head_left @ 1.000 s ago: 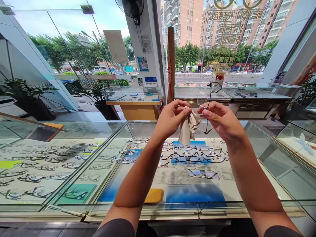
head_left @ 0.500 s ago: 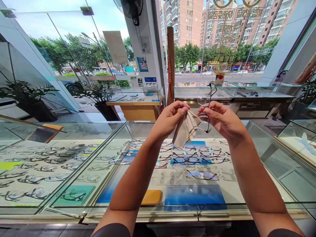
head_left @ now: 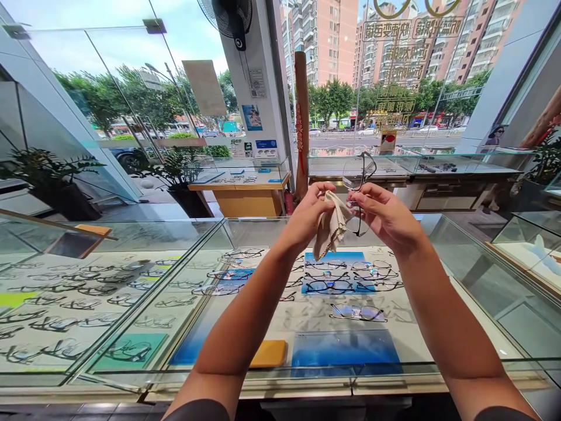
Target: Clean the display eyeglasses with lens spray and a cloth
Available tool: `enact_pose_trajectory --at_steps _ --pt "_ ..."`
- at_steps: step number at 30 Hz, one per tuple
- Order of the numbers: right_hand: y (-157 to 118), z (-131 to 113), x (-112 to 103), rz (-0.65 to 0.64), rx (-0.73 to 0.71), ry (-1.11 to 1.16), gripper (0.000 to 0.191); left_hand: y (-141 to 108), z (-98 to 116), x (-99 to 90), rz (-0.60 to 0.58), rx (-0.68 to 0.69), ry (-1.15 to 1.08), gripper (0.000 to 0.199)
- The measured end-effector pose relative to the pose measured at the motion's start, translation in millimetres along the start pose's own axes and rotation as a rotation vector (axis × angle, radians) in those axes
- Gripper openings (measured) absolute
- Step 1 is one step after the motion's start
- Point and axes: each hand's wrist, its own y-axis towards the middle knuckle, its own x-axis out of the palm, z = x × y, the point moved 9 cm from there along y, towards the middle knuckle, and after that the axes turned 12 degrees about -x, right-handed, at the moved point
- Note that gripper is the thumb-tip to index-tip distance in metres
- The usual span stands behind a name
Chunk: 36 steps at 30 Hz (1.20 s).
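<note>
Above the glass counter, my left hand (head_left: 312, 211) is closed on a beige cleaning cloth (head_left: 329, 233) with a zigzag edge, which hangs down from the fingers. My right hand (head_left: 380, 211) pinches a pair of eyeglasses (head_left: 360, 225) near the middle of the frame. The glasses are turned on end, one clear lens above the fingers and one below, with dark rims and temples. The cloth lies close against the lower lens; whether it presses on the glass I cannot tell. The right fingertips partly hide the bridge.
Below my arms stands a glass display counter (head_left: 184, 383) holding rows of eyeglasses (head_left: 358, 313), blue cards (head_left: 346, 349) and an orange case (head_left: 269, 353). At the left, a tilted mirror (head_left: 72, 242) rests on the glass. More display cases and potted plants (head_left: 177, 175) stand by the windows.
The glasses and my right hand have shifted slightly left. The cloth has bunched narrower beside the lower lens, and my left hand has turned a little. Both hands keep their hold.
</note>
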Motion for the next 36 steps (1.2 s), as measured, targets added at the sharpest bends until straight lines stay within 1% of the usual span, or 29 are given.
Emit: enact_pose_trajectory --at_steps 2,4,9,13,15,18,20,24,27,32,36 --pt "0.8 1.1 -1.3 0.015 0.009 0.015 0.028 -0.9 0.6 3.7 -0.05 -0.008 -0.051 0.05" --pt "1.3 3.7 -1.2 0.025 0.019 0.037 0.03 -1.2 1.5 4.6 -0.065 0.003 -0.105 0.057" --pt "2.5 14.0 0.7 0.064 0.028 0.09 0.038 2.0 -0.4 2.6 -0.023 0.045 -0.132 0.06" --pt "4.3 16.3 1.6 0.093 0.002 0.115 0.041 4.5 -4.6 1.4 -0.005 0.035 -0.141 0.063" --pt "4.8 15.2 1.2 0.111 -0.009 0.141 0.043 4.9 -6.7 4.2 -0.029 0.008 -0.137 0.062" --pt "5.2 13.4 0.3 0.125 -0.021 0.157 0.043 4.3 -9.5 9.6 -0.071 -0.035 -0.104 0.055" --pt "5.6 13.1 0.3 0.12 -0.03 0.143 0.043 3.8 -9.7 9.5 -0.061 -0.04 -0.097 0.051" --pt "6.0 17.1 -0.2 0.113 -0.021 0.119 0.044 3.7 -9.0 3.7 -0.006 -0.032 -0.116 0.052" --pt "6.6 18.0 -1.9 0.109 -0.038 0.103 0.045 4.0 -11.9 3.1 -0.014 -0.075 -0.097 0.052" --pt "6.4 17.7 -4.8 0.117 -0.061 0.102 0.042 3.0 -19.4 11.1 -0.122 -0.165 -0.042 0.048" --pt "6.4 16.7 -4.7 0.126 -0.085 0.142 0.037 1.1 -22.1 16.0 -0.175 -0.161 0.03 0.041"
